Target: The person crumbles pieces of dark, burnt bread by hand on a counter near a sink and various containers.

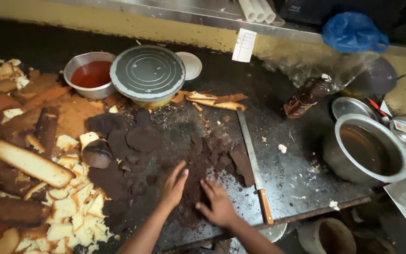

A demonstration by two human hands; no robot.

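Note:
My left hand [174, 185] and my right hand [217, 202] lie flat, fingers spread, on a heap of dark chocolate cake crumbs [198, 157] near the front edge of a black worktop [297, 174]. Neither hand holds anything. Flat dark cake rounds [139, 138] lie just beyond my left hand. A long knife [252, 160] with a wooden handle lies to the right of my right hand, its blade pointing away from me.
Pale and brown cake offcuts [29, 162] cover the left side. Behind stand a steel bowl of red liquid [90, 75], a round turntable [147, 73] and a white lid [191, 65]. At right are a dark bottle [306, 96], a large steel pot [367, 150] and a blue bag [353, 32].

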